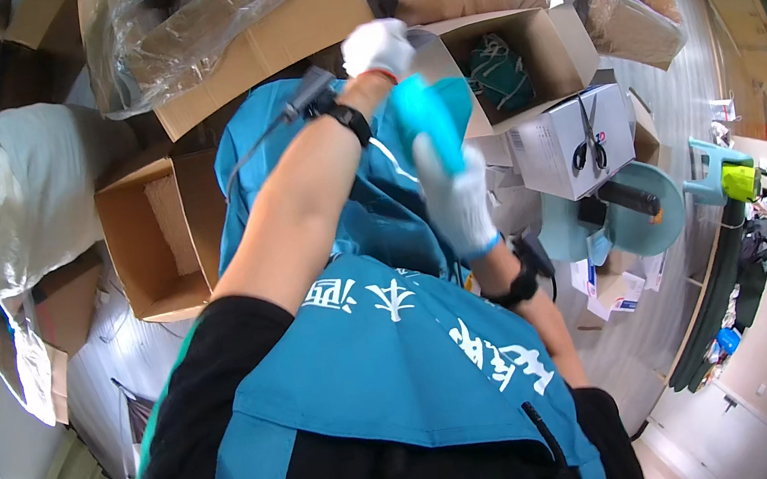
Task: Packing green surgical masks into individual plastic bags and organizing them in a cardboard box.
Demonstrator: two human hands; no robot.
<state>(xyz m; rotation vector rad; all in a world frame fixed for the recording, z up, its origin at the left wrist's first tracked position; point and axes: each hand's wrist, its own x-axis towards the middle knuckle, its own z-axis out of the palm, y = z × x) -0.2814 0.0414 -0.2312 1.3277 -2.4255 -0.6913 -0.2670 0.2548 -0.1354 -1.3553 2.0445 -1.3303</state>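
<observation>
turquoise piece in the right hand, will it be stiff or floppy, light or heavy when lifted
The turquoise piece is probably floppy, as its outline looks soft and clothlike, though blur hides its texture. It is likely light for its size, since it looks like a slim bundle in the gloved right hand.

The gloved right hand [456, 202] grips a turquoise item [431, 122], possibly folded fabric, though blur hides its form; the gloved left hand [378, 48] is near its upper end. Beside them, an open carton [571, 44] holds green corded pieces [498, 70], and scissors [589, 132] rest on a white box [543, 152].
</observation>
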